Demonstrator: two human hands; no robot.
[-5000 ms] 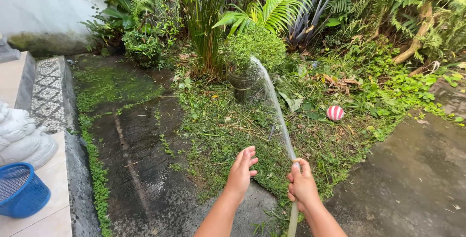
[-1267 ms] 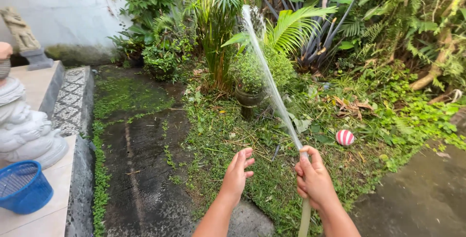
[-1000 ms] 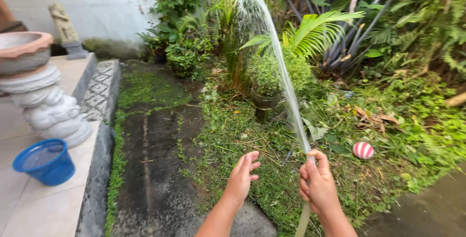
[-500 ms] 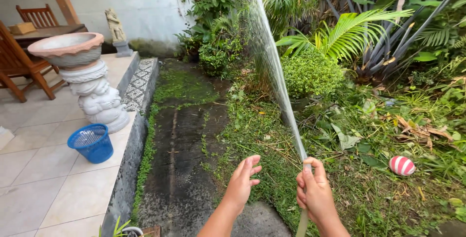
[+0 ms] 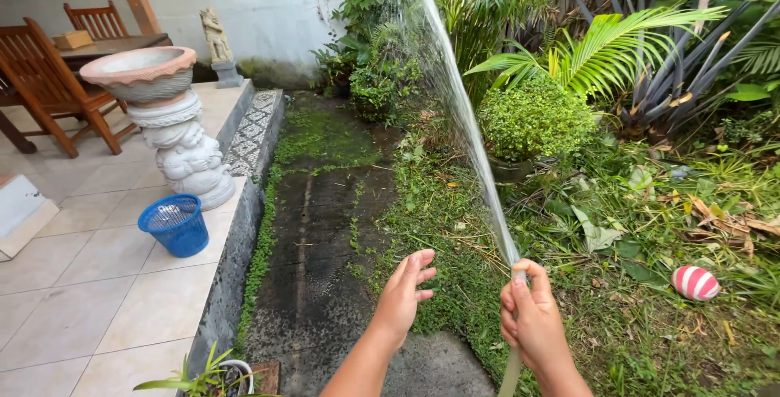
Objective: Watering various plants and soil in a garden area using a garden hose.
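Garden path (image 5: 325,226); right hand (image 5: 532,324) clamped on hose (image 5: 510,373), nozzle hidden; left hand (image 5: 402,295) open, empty.

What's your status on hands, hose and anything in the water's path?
Right hand shut on hose, thumb over its end. Left hand open, empty. Jet arcs up toward plants; nothing blocks it.

A pale, smooth rubbery hose (image 5: 511,368), a glossy blue plastic basket (image 5: 175,225), wooden chairs (image 5: 50,84) and matt tiles (image 5: 89,283).
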